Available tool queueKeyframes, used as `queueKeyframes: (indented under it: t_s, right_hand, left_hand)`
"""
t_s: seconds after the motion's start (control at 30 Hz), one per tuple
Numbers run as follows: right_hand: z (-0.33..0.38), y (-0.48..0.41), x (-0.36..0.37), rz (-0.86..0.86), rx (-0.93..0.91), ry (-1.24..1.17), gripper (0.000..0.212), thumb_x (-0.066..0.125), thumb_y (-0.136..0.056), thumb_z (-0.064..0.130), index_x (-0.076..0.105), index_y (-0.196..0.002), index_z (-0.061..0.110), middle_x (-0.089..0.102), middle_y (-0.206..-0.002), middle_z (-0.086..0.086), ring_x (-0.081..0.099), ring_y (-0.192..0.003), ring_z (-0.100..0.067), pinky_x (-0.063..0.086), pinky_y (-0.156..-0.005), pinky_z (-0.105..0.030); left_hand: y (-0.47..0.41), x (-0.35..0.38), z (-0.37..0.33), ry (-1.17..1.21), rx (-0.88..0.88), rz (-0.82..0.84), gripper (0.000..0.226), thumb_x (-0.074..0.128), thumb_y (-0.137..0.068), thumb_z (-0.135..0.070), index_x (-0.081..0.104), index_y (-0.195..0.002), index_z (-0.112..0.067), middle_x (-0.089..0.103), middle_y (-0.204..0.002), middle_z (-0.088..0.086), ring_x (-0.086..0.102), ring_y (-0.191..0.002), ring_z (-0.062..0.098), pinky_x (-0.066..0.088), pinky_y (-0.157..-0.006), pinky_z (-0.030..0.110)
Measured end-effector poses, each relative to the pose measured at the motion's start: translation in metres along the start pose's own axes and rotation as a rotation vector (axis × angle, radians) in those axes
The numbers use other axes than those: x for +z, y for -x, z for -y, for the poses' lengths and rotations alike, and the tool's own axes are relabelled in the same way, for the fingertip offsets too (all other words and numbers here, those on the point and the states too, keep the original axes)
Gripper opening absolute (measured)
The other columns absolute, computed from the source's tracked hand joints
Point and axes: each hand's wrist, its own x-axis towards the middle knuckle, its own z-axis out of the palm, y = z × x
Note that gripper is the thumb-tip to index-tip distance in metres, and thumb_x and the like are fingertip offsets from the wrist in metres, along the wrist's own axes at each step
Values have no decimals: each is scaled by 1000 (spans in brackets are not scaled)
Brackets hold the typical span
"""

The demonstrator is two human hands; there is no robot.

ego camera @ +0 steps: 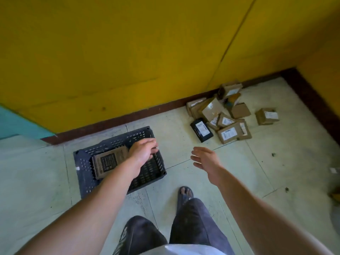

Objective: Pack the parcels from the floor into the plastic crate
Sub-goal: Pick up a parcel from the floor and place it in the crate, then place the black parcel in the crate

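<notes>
A dark perforated plastic crate (pixel 83 173) stands on the floor by the wall, left of centre. A flat brown parcel with a dark printed label (pixel 108 161) lies tilted inside it. My left hand (pixel 144 150) reaches into the crate, fingers curled on that parcel's right end. My right hand (pixel 205 158) hovers above the bare floor to the right of the crate, fingers apart and holding nothing. A heap of several brown cardboard parcels (pixel 226 115) lies in the far right corner, with one black parcel (pixel 201 130) at its near left edge and one brown box (pixel 266 116) apart on the right.
Yellow walls with a dark skirting board (pixel 128 115) close the far side and the right side. My legs and a sandalled foot (pixel 184 193) stand just right of the crate. Pale tiled floor lies between the crate and the heap.
</notes>
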Motion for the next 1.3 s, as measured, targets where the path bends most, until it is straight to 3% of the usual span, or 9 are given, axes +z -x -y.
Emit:
queueKeyframes:
  t_s: [0.13, 0.27, 0.5, 0.8, 1.0, 1.1, 1.2, 1.3]
  right_hand:
    - [3, -9, -78, -44, -1, -61, 23, 48, -99, 11, 63, -116, 13, 67, -111, -7, 64, -100, -20, 53, -89, -32]
    - [10, -39, -162, -70, 9, -104, 24, 46, -100, 11, 62, -117, 13, 66, -111, -7, 63, -104, -21, 52, -86, -29]
    - [21, -94, -260, -69, 104, -127, 26, 48, -99, 10, 61, -121, 10, 66, -108, -6, 64, -103, -23, 53, -88, -32]
    - [43, -179, -278, -22, 254, -162, 25, 49, -99, 11, 60, -122, 11, 64, -114, -8, 63, -105, -20, 52, -95, -33]
    - [59, -266, -276, -64, 359, -236, 26, 52, -97, 9, 61, -121, 8, 67, -109, -7, 65, -102, -21, 53, -89, -31]
    - [62, -319, -265, -59, 413, -285, 30, 52, -98, 8, 59, -127, 6, 66, -114, -9, 63, -104, -21, 51, -95, -33]
    - [55, -369, -251, -57, 490, -328, 29, 55, -97, 12, 61, -125, 12, 66, -119, -12, 64, -108, -23, 48, -103, -37]
    - [32, -430, -236, -47, 546, -346, 32, 57, -94, 12, 61, -126, 14, 67, -116, -13, 63, -112, -29, 45, -107, -45]
  left_hand:
    - [0, 74, -23, -81, 22, 59, 23, 49, -98, -20, 61, -117, -16, 68, -110, 0, 64, -102, 16, 49, -91, 35]
    - [-12, 163, -45, -154, 23, 97, 20, 48, -98, -19, 60, -114, -18, 67, -113, 1, 63, -103, 15, 50, -80, 27]
    - [-31, 274, -70, -208, -45, 122, 19, 47, -98, -18, 58, -113, -20, 66, -111, 3, 63, -106, 18, 49, -90, 33]
    - [-125, 324, -81, -278, -176, 138, 27, 48, -99, -18, 58, -123, -13, 67, -112, 2, 62, -105, 18, 50, -94, 34]
    - [-233, 354, -96, -355, -256, 170, 24, 49, -97, -17, 60, -118, -14, 66, -114, 5, 62, -106, 18, 49, -96, 35]
    - [-291, 368, -95, -404, -280, 186, 16, 49, -97, -19, 58, -111, -21, 65, -110, 3, 62, -104, 17, 48, -98, 37]
    - [-350, 385, -82, -442, -297, 183, 20, 48, -98, -21, 57, -115, -20, 65, -103, 0, 63, -93, 13, 50, -92, 33]
    - [-411, 402, -56, -497, -300, 179, 24, 48, -98, -22, 56, -120, -21, 65, -113, 1, 63, -97, 14, 51, -90, 32]
